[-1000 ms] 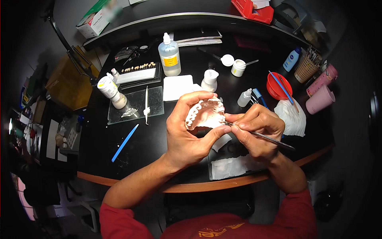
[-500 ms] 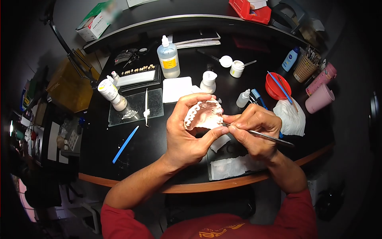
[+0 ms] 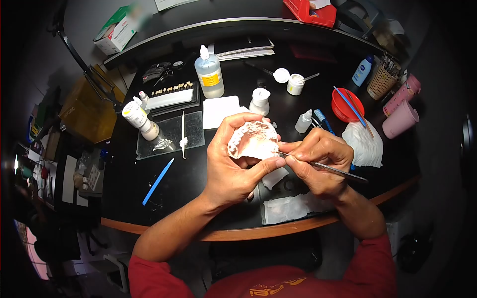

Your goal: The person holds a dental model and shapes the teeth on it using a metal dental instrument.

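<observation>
My left hand (image 3: 233, 166) grips a pale plaster dental model (image 3: 252, 141) between thumb and fingers, holding it above the desk. The arch of teeth and the palate face up toward me under bright light. In my right hand (image 3: 323, 161) is a thin metal dental instrument (image 3: 343, 172), held like a pen. Its tip meets the right end of the model, close to my left thumb; the exact contact is too small to make out. Below my hands, a sheet of white paper (image 3: 288, 209) lies on a glass plate.
Left of my hands are a glass slab (image 3: 169, 144) with a carver (image 3: 183, 134), a blue stick (image 3: 158, 182) and a tooth shade guide (image 3: 171, 98). Behind stand a large bottle (image 3: 210, 74) and an open jar (image 3: 295, 85). A red bowl (image 3: 343, 110) and white cloth (image 3: 365, 144) are rightward.
The dental model has tilted slightly in my left hand, so its palate shows more fully and brightly. My right hand keeps the instrument at the same end of the model.
</observation>
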### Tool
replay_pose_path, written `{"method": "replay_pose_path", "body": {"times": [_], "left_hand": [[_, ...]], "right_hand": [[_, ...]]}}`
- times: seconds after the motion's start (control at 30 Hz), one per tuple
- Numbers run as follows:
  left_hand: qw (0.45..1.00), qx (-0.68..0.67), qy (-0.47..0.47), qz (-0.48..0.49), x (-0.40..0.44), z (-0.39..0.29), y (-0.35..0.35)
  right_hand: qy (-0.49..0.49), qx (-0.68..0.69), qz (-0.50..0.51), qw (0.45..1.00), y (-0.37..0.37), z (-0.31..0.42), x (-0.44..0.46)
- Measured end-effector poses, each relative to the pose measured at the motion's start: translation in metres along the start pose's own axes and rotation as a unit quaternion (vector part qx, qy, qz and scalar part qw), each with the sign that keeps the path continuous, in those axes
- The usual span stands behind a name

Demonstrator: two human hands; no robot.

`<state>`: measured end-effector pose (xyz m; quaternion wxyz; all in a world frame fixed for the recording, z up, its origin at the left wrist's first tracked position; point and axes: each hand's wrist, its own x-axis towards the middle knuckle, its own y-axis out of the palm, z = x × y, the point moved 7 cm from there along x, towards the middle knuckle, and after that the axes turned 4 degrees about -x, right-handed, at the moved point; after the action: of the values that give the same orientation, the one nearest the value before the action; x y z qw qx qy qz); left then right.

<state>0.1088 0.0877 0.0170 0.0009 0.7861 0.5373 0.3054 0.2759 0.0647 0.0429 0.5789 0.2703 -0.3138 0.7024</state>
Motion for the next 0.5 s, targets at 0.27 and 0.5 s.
{"method": "replay_pose_path", "body": {"times": [0.27, 0.5], "left_hand": [[0.998, 0.053, 0.034, 0.002, -0.0017, -0.0034, -0.0001], [0.992, 0.112, 0.059, 0.010, -0.0022, -0.0039, -0.0028]], "right_hand": [[0.015, -0.007, 0.008, 1.000, -0.0009, 0.0001, -0.0006], [0.062, 0.020, 0.021, 0.998, -0.0017, -0.0041, 0.0010]]}}
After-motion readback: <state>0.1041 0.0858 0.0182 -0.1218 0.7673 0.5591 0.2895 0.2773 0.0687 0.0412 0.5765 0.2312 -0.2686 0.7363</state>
